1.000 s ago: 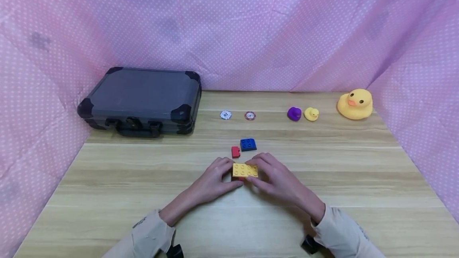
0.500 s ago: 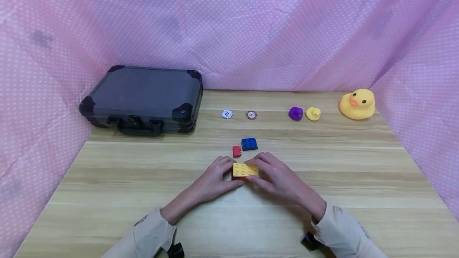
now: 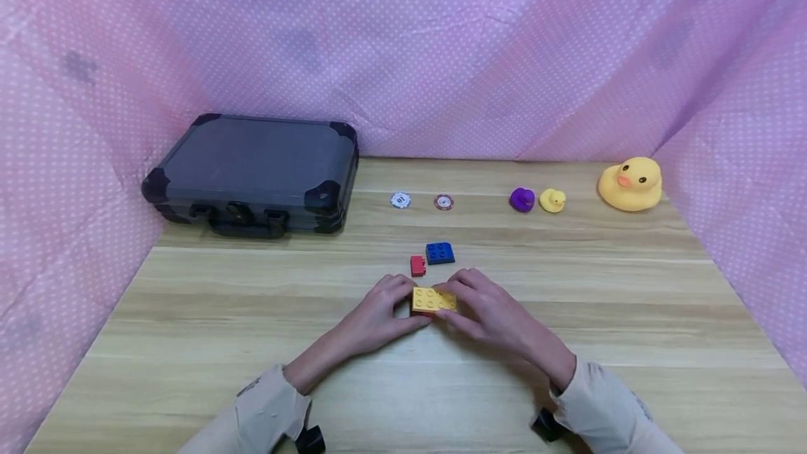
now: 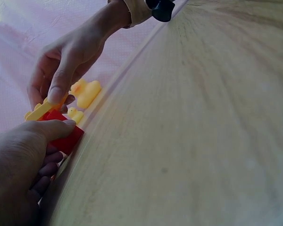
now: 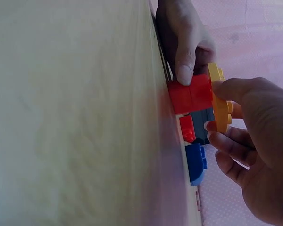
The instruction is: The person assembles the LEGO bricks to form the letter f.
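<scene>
My left hand [image 3: 378, 314] grips a red block [image 5: 191, 94] low at the tabletop, thumb on its near side. A seam across the red block shows in the right wrist view. A thin yellow brick [image 3: 424, 299] with studs lies over the red block, studs up. Thumb and fingers of my right hand [image 3: 488, 308] pinch the yellow brick at its right end. In the head view the yellow brick hides most of the red block. Just beyond the hands lie a small red brick [image 3: 417, 266] and a blue brick [image 3: 440, 253].
A grey case [image 3: 258, 160] with black corners stands at the back left. Toward the back are a white chip [image 3: 400, 200], a reddish chip [image 3: 444, 202], a purple duck [image 3: 522, 200], a small yellow duck [image 3: 552, 200] and a large yellow duck [image 3: 630, 185]. Pink dotted cloth [image 3: 441, 54] surrounds the table.
The head view has drifted, so everything sits slightly farther right in it. Both hands keep their hold; a wider strip of red shows under the yellow brick's front edge.
</scene>
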Tool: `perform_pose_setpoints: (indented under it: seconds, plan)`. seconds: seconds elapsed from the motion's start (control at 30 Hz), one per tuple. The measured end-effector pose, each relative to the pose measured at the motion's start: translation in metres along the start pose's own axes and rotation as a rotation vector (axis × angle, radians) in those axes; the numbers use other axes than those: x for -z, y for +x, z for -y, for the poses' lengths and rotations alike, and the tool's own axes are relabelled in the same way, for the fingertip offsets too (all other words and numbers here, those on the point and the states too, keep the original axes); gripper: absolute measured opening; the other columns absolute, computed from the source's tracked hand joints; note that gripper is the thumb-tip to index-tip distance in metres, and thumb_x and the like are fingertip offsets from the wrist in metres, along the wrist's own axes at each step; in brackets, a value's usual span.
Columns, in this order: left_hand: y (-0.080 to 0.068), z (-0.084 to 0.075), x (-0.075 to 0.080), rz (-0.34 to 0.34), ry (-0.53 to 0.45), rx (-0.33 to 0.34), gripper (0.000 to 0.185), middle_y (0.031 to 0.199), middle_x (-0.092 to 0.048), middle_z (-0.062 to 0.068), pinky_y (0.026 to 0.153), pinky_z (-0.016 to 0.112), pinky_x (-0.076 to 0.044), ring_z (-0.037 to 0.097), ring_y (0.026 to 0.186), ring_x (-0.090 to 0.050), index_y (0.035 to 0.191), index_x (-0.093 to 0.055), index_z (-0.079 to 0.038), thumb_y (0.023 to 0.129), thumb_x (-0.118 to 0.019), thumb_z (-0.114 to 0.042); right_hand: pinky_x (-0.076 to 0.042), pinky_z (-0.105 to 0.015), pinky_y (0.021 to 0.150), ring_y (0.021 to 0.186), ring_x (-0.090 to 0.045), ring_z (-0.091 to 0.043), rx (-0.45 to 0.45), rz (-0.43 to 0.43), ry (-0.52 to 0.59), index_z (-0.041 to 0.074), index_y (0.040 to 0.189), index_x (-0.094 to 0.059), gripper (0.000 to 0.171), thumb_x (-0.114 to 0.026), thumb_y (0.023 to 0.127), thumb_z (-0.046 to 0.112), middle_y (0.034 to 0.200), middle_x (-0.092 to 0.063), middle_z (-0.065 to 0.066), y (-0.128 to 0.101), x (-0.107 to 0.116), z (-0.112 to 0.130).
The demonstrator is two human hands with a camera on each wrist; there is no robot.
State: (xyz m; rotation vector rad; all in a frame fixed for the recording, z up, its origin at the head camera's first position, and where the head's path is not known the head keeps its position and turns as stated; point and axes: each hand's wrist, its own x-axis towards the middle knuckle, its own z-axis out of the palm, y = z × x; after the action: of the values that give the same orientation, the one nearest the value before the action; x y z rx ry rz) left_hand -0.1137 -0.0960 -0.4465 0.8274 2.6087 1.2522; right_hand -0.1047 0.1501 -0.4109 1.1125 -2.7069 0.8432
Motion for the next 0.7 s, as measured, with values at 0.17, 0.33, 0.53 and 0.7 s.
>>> perform_pose_setpoints:
  seconds: [0.17, 0.33, 0.53, 0.7]
  plan:
    - [0.0002, -0.0007, 0.0002, -0.009, 0.005, -0.013, 0.028, 0.115, -0.063, -0.006, 0.091, 0.036, -0.05, 0.013, 0.106, -0.052, 0.113, -0.072, -0.014, 0.091, -0.083, -0.028, -0.055, -0.03, 0.081, 0.097, -0.058, -0.012, 0.025, -0.012, -0.002, 0.01, 0.122, -0.073, 0.033, -0.081, 0.093, 0.023, 0.114, -0.063, -0.002, 0.0001, -0.001, 0.0]
    - [0.0003, -0.0011, 0.0005, -0.007, -0.007, -0.011, 0.027, 0.115, -0.063, -0.007, 0.093, 0.037, -0.05, 0.012, 0.107, -0.052, 0.113, -0.072, -0.015, 0.091, -0.083, -0.028, -0.054, -0.03, 0.081, 0.098, -0.057, -0.011, 0.011, 0.01, 0.007, 0.011, 0.123, -0.073, 0.032, -0.079, 0.094, 0.024, 0.112, -0.062, 0.0, 0.0012, 0.0002, -0.0001]
    - [0.0006, 0.0, 0.0003, -0.005, -0.018, -0.009, 0.028, 0.114, -0.062, -0.008, 0.093, 0.038, -0.049, 0.012, 0.106, -0.052, 0.112, -0.071, -0.016, 0.091, -0.083, -0.03, -0.053, -0.03, 0.08, 0.097, -0.055, -0.012, -0.029, 0.063, 0.003, 0.011, 0.125, -0.072, 0.033, -0.077, 0.096, 0.026, 0.111, -0.061, 0.001, 0.0029, 0.0033, 0.0004]
    - [0.0009, 0.0003, 0.0003, -0.002, -0.014, -0.002, 0.029, 0.115, -0.062, -0.008, 0.094, 0.038, -0.049, 0.012, 0.108, -0.052, 0.113, -0.071, -0.016, 0.091, -0.083, -0.03, -0.053, -0.032, 0.08, 0.095, -0.054, -0.012, -0.057, 0.1, 0.013, 0.012, 0.126, -0.072, 0.033, -0.075, 0.097, 0.028, 0.111, -0.061, 0.002, 0.0049, 0.0053, 0.0002]
